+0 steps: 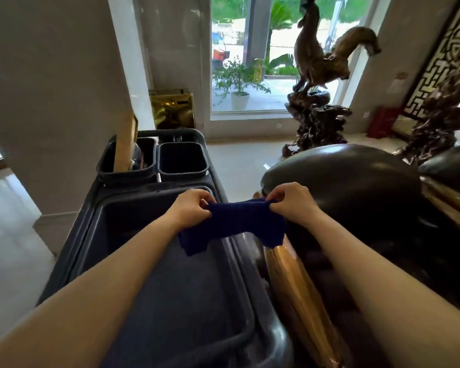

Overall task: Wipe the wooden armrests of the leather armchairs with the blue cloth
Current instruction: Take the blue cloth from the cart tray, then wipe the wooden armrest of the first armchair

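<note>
Pale glossy floor tiles, tall window ahead, carved wooden sculpture (319,83) well beyond the hands. Left hand (190,208) and right hand (290,203) are each pinched closed on an upper corner of the blue cloth (239,224), which is stretched taut between them, its lower edge hanging loose and uneven. Cloth: dark blue, napped terry-like pile, soft, limp. Below the left hand: grey plastic cleaning cart (154,261), matte, with a rounded rim and two small bins at its far end. Directly below and just right of the right hand: the wooden armrest (295,282), polished, golden-brown, long and rounded. Beyond the right hand: dark leather armchair (351,187), smooth, glossy, bulging back.

Cloth is not yet on the wood. Risks, judged: the slack lower flap could snag on the cart rim; an unfolded cloth may bunch and skid on the slick varnish, leaving streaks.
</note>
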### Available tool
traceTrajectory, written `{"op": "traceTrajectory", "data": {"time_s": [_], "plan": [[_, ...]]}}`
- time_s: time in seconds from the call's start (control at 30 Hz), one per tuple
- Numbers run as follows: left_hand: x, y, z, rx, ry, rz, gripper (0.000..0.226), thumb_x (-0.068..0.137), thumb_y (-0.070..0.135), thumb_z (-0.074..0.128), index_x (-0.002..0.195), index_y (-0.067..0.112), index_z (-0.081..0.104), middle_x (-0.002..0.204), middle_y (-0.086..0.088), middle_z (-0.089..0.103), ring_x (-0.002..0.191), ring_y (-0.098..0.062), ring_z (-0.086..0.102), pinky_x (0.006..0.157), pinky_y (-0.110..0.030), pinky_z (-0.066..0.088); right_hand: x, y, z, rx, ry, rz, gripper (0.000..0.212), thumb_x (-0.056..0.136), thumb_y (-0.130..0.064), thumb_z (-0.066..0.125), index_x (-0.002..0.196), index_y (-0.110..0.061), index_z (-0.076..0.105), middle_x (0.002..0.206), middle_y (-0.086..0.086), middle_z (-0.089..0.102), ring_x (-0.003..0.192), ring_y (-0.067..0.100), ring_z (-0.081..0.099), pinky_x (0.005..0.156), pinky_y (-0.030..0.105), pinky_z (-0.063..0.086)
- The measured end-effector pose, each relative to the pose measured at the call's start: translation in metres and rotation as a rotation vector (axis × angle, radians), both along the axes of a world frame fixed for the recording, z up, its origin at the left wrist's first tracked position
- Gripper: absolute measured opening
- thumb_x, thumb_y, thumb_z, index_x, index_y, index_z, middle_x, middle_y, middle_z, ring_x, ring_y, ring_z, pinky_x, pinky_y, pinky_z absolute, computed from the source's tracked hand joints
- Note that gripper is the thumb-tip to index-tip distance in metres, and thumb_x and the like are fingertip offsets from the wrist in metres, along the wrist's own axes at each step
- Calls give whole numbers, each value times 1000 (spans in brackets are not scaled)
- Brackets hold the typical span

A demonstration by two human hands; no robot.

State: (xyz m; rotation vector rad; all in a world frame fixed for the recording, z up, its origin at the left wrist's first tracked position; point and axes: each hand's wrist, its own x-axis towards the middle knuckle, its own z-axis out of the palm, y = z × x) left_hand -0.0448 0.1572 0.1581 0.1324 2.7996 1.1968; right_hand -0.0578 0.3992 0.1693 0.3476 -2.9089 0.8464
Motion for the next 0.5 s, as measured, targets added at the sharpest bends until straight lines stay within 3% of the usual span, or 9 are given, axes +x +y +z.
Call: {"op": "traceTrajectory", "data": {"time_s": [0.2,0.37,0.5], "plan": [[1,124,-2,-21,-37,-55,24,75,1,62,97,11,66,88,-8,64,82,-21,60,80,-33,51,8,125,-5,-34,-48,-2,13,76,-9,66,82,-20,71,71,-13,59,69,-1,54,59,13,37],[9,216,-33,56,-167,8,22,76,0,60,86,19,66,85,-4,64,80,-21,61,73,-34,51,11,222,-33,-45,-101,7,17,72,-9,67,75,-25,72,65,-20,57,63,-4,53,55,9,35],[18,268,-60,92,-206,44,30,75,1,62,73,31,61,78,3,63,80,-18,60,75,-35,50,13,275,-58,-74,-205,10,27,73,-11,69,64,-36,62,68,-17,60,66,-2,57,52,10,36]]}}
